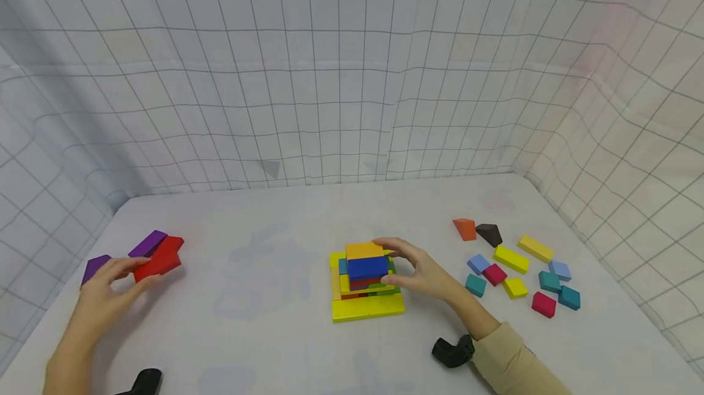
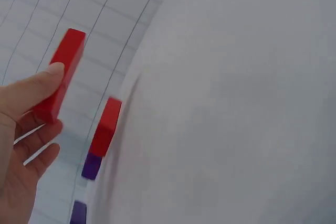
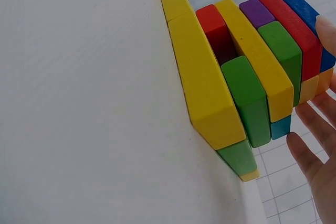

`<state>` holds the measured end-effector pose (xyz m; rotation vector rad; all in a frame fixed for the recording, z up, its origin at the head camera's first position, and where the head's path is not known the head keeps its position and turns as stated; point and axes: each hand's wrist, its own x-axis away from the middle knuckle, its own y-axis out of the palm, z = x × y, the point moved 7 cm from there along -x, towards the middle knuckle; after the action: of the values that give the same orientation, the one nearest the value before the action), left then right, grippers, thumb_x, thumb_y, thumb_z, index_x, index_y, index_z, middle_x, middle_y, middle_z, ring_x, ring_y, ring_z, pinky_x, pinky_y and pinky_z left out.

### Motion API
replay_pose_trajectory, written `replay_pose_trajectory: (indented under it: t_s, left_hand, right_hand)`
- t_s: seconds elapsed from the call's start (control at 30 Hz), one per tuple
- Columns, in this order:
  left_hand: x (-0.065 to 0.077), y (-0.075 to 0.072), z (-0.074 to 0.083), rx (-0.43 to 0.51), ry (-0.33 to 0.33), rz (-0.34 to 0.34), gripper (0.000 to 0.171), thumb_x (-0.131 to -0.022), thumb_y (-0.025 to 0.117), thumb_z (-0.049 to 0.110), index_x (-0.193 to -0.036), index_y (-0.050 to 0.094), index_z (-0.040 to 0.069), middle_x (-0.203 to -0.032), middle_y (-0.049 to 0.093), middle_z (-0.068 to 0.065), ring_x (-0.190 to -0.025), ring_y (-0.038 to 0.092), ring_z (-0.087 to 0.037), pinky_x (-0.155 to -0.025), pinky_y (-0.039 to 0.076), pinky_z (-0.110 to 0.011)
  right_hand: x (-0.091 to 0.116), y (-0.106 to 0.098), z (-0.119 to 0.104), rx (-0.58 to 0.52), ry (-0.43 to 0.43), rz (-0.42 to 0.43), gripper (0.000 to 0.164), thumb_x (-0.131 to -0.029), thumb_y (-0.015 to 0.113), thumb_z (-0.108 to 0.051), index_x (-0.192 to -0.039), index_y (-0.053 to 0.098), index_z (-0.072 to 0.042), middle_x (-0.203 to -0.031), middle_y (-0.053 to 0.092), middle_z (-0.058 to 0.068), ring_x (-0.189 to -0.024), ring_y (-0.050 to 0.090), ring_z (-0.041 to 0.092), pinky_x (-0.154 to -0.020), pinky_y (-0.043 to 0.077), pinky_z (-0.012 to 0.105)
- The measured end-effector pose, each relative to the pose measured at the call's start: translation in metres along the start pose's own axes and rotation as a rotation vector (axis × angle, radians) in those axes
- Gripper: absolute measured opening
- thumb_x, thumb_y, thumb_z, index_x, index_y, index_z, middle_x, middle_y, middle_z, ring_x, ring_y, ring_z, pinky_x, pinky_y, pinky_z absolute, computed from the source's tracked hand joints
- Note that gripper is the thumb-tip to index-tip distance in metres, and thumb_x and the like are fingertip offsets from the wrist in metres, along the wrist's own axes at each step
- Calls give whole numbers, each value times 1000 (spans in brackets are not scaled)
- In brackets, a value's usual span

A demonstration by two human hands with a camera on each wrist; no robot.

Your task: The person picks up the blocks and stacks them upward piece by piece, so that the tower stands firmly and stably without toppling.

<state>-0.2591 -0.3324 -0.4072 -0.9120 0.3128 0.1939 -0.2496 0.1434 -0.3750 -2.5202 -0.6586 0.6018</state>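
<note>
My left hand (image 1: 110,288) pinches a red rectangular block (image 2: 65,72) between thumb and fingers, off the table at the left. Behind it a second red block (image 2: 106,127) stands beside a purple block (image 2: 92,166). At the middle of the table is a tiered stack of coloured wooden blocks with long yellow blocks (image 1: 368,308) along its front base. My right hand (image 1: 420,269) grips the upper tier from the right side. Its thumb is on the blue block (image 1: 367,268) and its fingers reach round behind the orange block (image 1: 364,251) on top.
Several loose blocks lie at the right, among them an orange wedge (image 1: 465,229), a dark wedge (image 1: 489,234), a yellow block (image 1: 511,258) and a teal block (image 1: 569,298). Another purple block (image 1: 95,268) is at far left. Grid-lined white sheets (image 1: 341,77) wall the table.
</note>
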Motion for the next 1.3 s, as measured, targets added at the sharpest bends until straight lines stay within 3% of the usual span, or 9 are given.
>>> replay_pose_trajectory:
  t_s: [0.07, 0.13, 0.23, 0.37, 0.47, 0.63, 0.7, 0.93, 1.3]
  left_hand:
    - [-6, 6, 24, 64, 53, 30, 37, -78, 73, 19, -109, 60, 4, -98, 45, 23, -88, 35, 15, -65, 35, -12]
    - [-12, 15, 51, 143, 122, 62, 35, -76, 75, 11, -107, 61, 4, -98, 46, 26, -89, 39, 15, -68, 34, -8]
    - [-19, 38, 93, 230, 227, 74, 35, -72, 76, 3, -105, 63, 3, -100, 53, 14, -91, 44, 10, -74, 35, -4]
    - [-23, 70, 144, 318, 300, 48, 36, -71, 76, 0, -105, 63, 4, -100, 58, -1, -91, 47, 0, -76, 38, -3]
    - [-24, 91, 180, 353, 340, 32, 35, -70, 77, 2, -103, 63, 4, -99, 60, -5, -90, 49, -9, -76, 43, -10]
    - [-22, 123, 225, 402, 350, -49, 34, -73, 76, 9, -104, 62, 5, -100, 61, -5, -91, 53, -16, -77, 52, -37]
    - [-20, 133, 238, 435, 349, -88, 34, -74, 76, 12, -104, 63, 5, -101, 62, -5, -92, 54, -17, -78, 51, -44]
    - [-17, 154, 264, 507, 378, -166, 32, -75, 75, 14, -104, 64, 5, -100, 63, -4, -91, 56, -18, -80, 50, -43]
    - [-15, 167, 278, 512, 340, -262, 32, -76, 74, 14, -105, 63, 5, -99, 64, -6, -91, 56, -20, -81, 49, -44]
  right_hand:
    - [0, 1, 8, 6, -6, 3, 56, -79, 66, 2, -130, 43, 3, -133, 46, 17, -118, 45, 29, -95, 40, 51]
    - [1, 2, 18, 9, -13, 4, 57, -80, 67, -1, -132, 43, -2, -134, 46, 13, -119, 45, 25, -95, 41, 48]
    - [1, 2, 19, 4, -12, 0, 57, -81, 67, -4, -132, 43, -4, -135, 46, 10, -119, 45, 23, -96, 41, 47]
    - [0, 0, 1, -10, -1, -7, 55, -80, 65, 0, -130, 43, 3, -133, 46, 17, -118, 45, 29, -95, 40, 51]
    - [0, 0, 1, -5, -2, -8, 55, -80, 66, 1, -130, 42, 5, -133, 45, 19, -118, 45, 30, -94, 39, 52]
    - [1, 3, 23, 1, -3, -2, 59, -80, 67, -1, -133, 41, -1, -135, 45, 13, -119, 45, 26, -95, 40, 50]
    - [1, 3, 30, -6, -4, 0, 61, -80, 67, -3, -134, 40, -4, -136, 45, 10, -119, 45, 24, -96, 40, 49]
    - [2, 2, 31, -17, -42, -3, 66, -82, 67, -11, -139, 33, -7, -137, 42, 10, -122, 43, 22, -96, 41, 45]
    - [2, 2, 32, -32, -40, -15, 71, -82, 68, -10, -141, 29, -4, -136, 44, 6, -122, 43, 21, -96, 41, 46]
